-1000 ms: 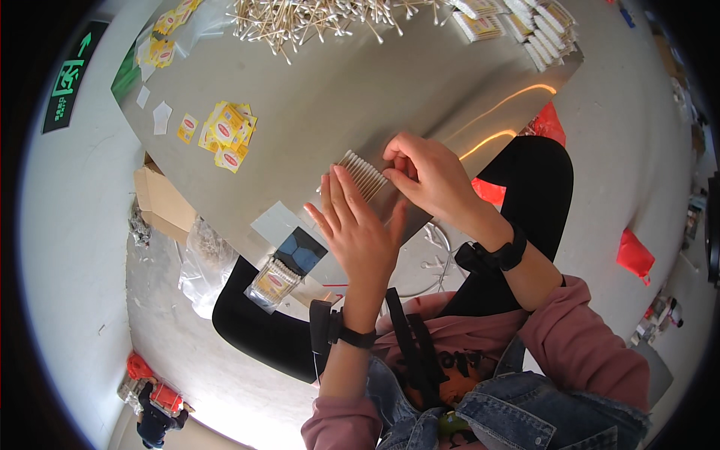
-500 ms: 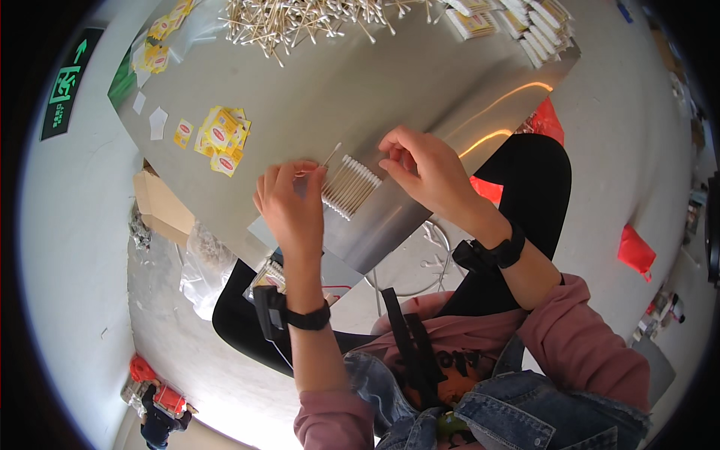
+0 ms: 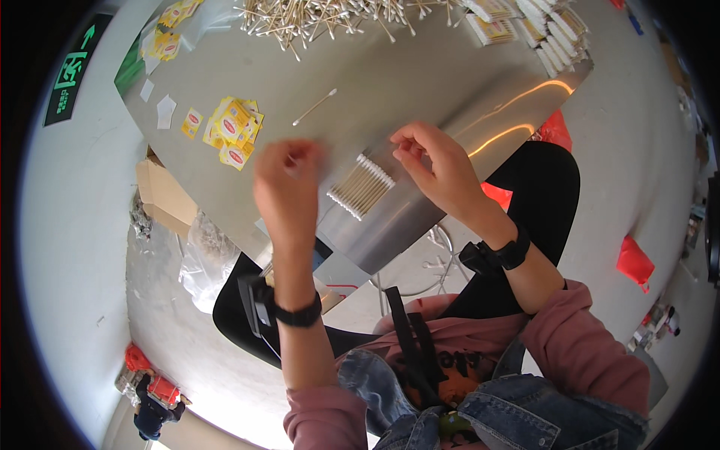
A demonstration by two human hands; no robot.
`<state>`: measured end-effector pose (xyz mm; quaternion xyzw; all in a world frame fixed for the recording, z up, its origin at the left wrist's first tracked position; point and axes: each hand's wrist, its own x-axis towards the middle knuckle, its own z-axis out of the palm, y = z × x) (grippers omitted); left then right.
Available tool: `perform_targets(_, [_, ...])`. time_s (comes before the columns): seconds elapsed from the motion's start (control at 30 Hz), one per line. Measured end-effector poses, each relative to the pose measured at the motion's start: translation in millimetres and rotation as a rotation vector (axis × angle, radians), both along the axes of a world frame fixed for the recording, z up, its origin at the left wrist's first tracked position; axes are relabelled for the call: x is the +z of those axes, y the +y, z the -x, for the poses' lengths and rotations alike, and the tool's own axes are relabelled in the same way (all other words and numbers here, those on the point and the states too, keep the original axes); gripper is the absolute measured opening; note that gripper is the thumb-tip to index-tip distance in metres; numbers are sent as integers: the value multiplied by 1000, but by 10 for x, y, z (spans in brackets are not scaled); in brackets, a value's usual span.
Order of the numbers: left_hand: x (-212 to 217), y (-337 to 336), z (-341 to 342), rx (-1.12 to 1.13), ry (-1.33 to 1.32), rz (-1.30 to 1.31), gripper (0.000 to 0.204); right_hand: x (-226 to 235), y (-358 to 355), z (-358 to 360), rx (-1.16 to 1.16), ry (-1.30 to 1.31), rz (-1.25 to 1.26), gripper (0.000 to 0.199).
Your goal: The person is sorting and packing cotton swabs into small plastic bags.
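A neat row of several cotton swabs (image 3: 361,187) lies side by side on the metal tabletop. Left of the row, my left hand (image 3: 289,176) hovers over the table; motion blurs its fingers, so what they hold, if anything, cannot be made out. To the right, my right hand (image 3: 431,161) is raised close to the row's upper corner, fingers loosely curled, thumb and index apart, with nothing visible between them. One single cotton swab (image 3: 315,107) lies diagonally farther up the table, away from both hands.
A stack of yellow printed cards (image 3: 232,124) sits left of my left hand. Loose cotton swabs (image 3: 300,22) are heaped at the far edge, with packed swab bundles (image 3: 559,37) at far right. A cardboard box (image 3: 161,195) stands below the table's left edge.
The single swab near my left fingers now lies farther up the table, out of the hand. My left hand has moved left from the row. My right hand has barely shifted.
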<state>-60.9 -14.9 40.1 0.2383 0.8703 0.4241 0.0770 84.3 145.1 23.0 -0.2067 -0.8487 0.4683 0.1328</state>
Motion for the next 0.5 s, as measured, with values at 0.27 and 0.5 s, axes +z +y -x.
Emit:
perform_targets(0.27, [-98, -261, -370, -123, 60, 161, 11, -11, -70, 44, 37, 32, 0, 15])
perform_targets(0.5, [-108, -225, -364, -146, 130, 225, 9, -18, -61, 36, 35, 40, -9, 16])
